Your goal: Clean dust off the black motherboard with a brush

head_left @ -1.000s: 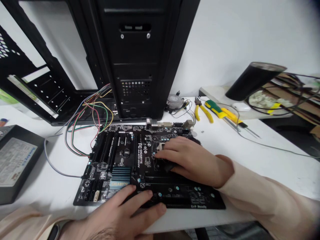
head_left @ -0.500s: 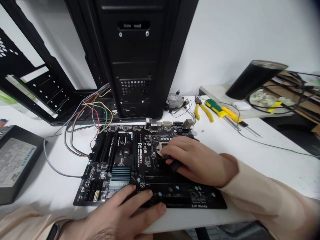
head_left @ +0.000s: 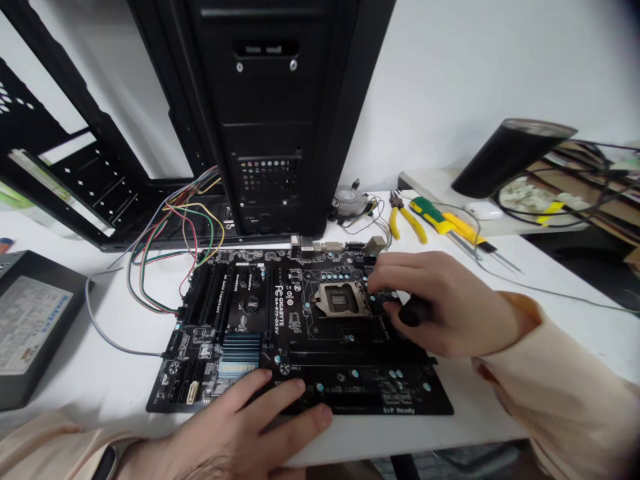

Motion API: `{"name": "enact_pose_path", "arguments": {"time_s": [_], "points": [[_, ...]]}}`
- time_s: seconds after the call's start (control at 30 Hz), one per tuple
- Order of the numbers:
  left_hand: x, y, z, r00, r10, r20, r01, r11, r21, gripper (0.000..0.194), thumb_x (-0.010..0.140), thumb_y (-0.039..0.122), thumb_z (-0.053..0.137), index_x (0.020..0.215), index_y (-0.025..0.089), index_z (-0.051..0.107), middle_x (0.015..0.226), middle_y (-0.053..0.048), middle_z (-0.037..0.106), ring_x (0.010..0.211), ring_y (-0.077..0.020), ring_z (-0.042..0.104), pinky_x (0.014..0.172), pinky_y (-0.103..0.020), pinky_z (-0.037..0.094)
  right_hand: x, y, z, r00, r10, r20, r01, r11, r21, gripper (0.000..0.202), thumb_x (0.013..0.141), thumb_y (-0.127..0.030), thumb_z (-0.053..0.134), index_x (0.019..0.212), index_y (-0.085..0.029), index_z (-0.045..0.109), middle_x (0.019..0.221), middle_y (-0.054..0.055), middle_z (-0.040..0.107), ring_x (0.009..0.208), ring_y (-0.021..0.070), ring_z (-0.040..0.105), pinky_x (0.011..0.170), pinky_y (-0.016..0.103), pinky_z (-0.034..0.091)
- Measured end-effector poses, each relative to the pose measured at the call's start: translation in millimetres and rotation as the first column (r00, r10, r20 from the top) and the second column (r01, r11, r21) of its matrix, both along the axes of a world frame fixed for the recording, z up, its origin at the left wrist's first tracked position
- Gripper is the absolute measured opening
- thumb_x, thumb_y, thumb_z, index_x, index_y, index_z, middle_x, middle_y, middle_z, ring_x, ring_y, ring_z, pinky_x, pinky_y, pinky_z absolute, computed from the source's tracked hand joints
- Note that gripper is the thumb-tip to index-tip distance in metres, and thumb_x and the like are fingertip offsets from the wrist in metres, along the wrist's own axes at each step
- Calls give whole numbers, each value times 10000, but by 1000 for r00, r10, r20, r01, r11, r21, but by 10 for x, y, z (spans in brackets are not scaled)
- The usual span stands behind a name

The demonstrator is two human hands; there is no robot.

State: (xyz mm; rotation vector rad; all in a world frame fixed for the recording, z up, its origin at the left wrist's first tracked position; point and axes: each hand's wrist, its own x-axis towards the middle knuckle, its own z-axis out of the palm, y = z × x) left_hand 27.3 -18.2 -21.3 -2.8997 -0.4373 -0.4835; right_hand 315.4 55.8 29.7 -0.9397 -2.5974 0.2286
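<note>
A black Gigabyte motherboard [head_left: 255, 310] lies flat on the white table. Its metal-framed CPU socket [head_left: 343, 300] is uncovered, right of centre. My left hand [head_left: 255, 423] rests with spread fingers on the board's near edge, by the blue heatsink [head_left: 240, 353]. Over the board's right side, just right of the socket, is my right hand [head_left: 430, 303], its fingers curled round a black object [head_left: 416, 311] whose rounded end shows; the rest is hidden in the palm. Coloured wires [head_left: 145, 280] run to the board's left side.
A black computer case [head_left: 270, 133] stands behind the board. At the left is a power supply [head_left: 40, 327]. Yellow pliers [head_left: 407, 220], a green-handled screwdriver [head_left: 430, 215], a cooler [head_left: 350, 202] and a black cylinder [head_left: 510, 160] sit at the back right.
My right hand has moved right, off the CPU socket, which now shows fully. The black object has moved with it. My left hand has stayed in place.
</note>
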Motion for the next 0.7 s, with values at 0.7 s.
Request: {"name": "enact_pose_path", "arguments": {"time_s": [0.7], "points": [[-20,-12,-1,999,-1,-52,1,1000,7,171,947,448,517,1000,376,663,1265,125,592,1098,-179,515,983,-353,250,147,95,8,970,-121,212,155,976,-152,696,731,-136,568,1389,-263,380,1291,68,594,1111,279,606,894,457,530]]}}
